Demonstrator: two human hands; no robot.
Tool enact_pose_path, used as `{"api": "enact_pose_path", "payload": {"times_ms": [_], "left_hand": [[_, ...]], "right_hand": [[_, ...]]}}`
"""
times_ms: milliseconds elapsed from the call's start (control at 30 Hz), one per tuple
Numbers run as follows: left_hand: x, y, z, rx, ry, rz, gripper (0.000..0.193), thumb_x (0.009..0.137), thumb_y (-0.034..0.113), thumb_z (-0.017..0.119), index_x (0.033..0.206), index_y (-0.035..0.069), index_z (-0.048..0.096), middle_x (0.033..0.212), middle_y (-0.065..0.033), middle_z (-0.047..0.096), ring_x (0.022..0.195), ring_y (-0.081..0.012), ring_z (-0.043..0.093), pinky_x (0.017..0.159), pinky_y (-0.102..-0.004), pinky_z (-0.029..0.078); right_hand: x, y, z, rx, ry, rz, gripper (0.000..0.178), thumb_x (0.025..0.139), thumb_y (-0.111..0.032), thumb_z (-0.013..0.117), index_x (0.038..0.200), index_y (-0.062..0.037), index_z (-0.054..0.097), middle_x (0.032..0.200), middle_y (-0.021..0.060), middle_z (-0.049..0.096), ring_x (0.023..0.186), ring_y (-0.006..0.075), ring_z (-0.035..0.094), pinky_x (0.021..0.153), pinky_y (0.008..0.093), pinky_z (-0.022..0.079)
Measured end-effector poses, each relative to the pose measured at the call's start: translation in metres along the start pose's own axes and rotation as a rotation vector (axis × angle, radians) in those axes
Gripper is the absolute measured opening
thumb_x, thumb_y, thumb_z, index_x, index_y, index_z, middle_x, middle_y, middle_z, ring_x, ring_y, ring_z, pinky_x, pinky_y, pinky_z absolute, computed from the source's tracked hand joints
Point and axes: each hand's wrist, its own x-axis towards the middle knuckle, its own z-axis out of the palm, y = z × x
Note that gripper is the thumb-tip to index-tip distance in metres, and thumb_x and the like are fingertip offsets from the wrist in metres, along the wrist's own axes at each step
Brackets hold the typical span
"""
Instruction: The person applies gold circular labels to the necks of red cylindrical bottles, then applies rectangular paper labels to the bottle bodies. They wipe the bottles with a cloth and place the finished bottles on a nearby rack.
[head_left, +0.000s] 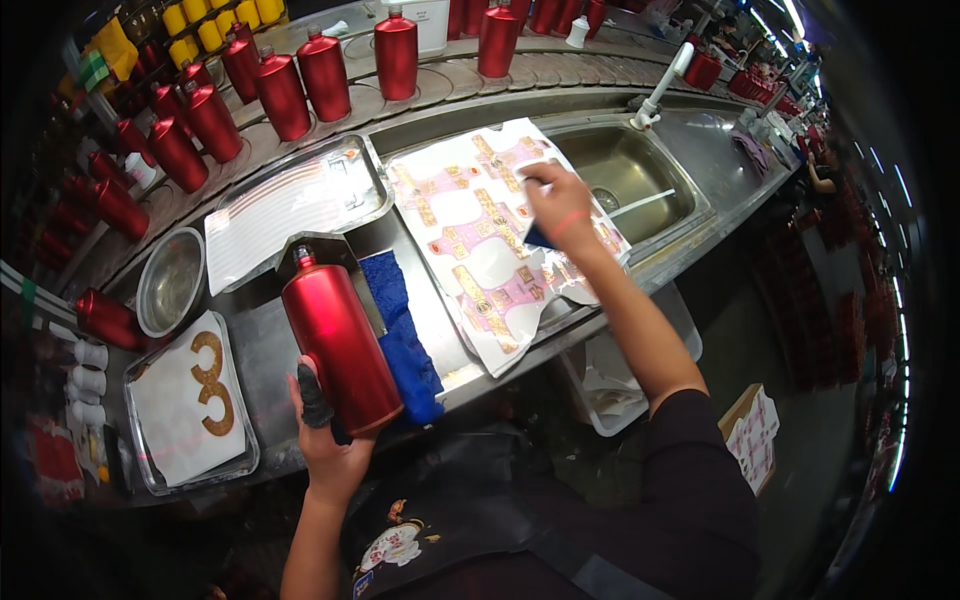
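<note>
My left hand (335, 450) grips a shiny red metallic bottle (345, 345) around its base. The bottle leans, its dark neck pointing away from me, and a black cover wraps one finger. Beyond its shoulder stands a dark angular rest (325, 245), partly hidden. A white sheet (490, 250) printed with pink and gold decals lies right of the bottle. Over the far right part of that sheet hovers my right hand (562, 205), fingers curled. From under its palm sticks out a dark blue flat piece (537, 237). Whether the fingertips touch the sheet cannot be told.
A blue cloth (400, 340) lies beside the bottle. Around it are a tray with striped sheets (290, 205), a metal bowl (172, 283), and a tray with gold-brown decals (193, 400). A sink (640, 180) sits at right; red bottles (397, 55) line the conveyor (450, 85) behind.
</note>
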Motion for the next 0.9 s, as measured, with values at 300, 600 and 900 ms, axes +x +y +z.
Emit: {"api": "enact_pose_path", "payload": {"times_ms": [300,600,900], "left_hand": [[-0.004,0.001,0.002,0.027,-0.021,-0.051,0.109,0.078,0.011,0.087,0.162,0.006,0.017,0.153,-0.0213,0.046,0.133,-0.0312,0.055,0.108,-0.0383,0.045],[-0.003,0.007,0.0,0.023,-0.015,-0.094,0.1,0.077,0.018,0.086,0.155,-0.007,0.028,0.146,-0.0243,0.051,0.136,-0.0395,0.05,0.121,-0.0591,0.021],[0.003,0.009,-0.004,0.042,-0.017,-0.056,0.107,0.074,0.028,0.091,0.157,0.001,0.029,0.15,-0.0209,0.049,0.137,-0.0366,0.051,0.117,-0.0643,0.022]], "right_hand": [[0.092,0.268,-0.076,0.279,-0.235,1.052,0.023,0.084,-0.031,0.072,0.085,-0.0076,0.071,0.074,0.0095,0.068,0.059,0.0223,0.061,0.053,0.04,0.047],[0.165,0.166,-0.011,-0.191,-0.366,0.334,0.039,0.083,-0.037,0.078,0.087,0.0015,0.074,0.075,0.0088,0.07,0.055,0.0188,0.061,0.052,0.0346,0.045],[0.175,0.199,0.009,-0.149,-0.162,0.444,0.02,0.069,-0.021,0.083,0.075,-0.0043,0.074,0.071,0.008,0.071,0.059,0.019,0.063,0.06,0.0346,0.048]]}}
